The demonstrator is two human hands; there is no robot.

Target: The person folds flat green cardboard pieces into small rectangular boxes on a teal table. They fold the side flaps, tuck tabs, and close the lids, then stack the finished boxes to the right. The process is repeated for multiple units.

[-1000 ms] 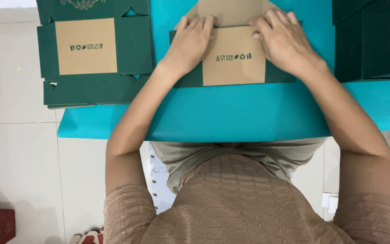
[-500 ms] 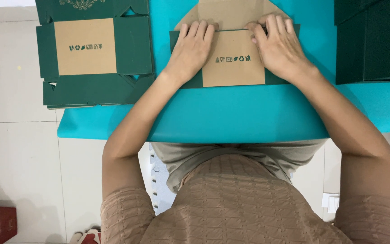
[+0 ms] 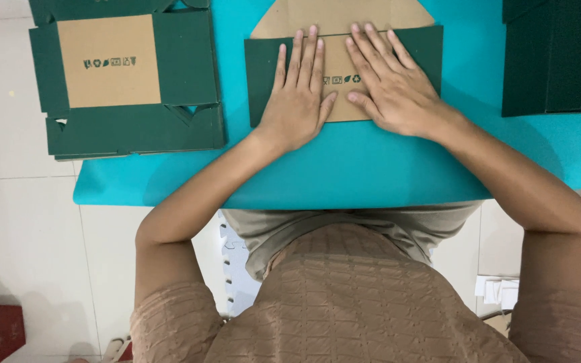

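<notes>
Both hands lie flat, fingers spread, side by side on a folded green-and-brown cardboard box blank (image 3: 263, 74) — left hand (image 3: 298, 94) and right hand (image 3: 393, 84) pressing it onto the teal tabletop (image 3: 371, 168). A stack of flat box blanks (image 3: 129, 81) lies to the left — nothing inside any.

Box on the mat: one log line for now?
left hand: flat on box | right hand: flat on box | mat: under box

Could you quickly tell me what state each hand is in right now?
Left hand: open, flat on the folded green-and-brown cardboard box, holding nothing.
Right hand: open, fingers spread, flat on the same box.
</notes>
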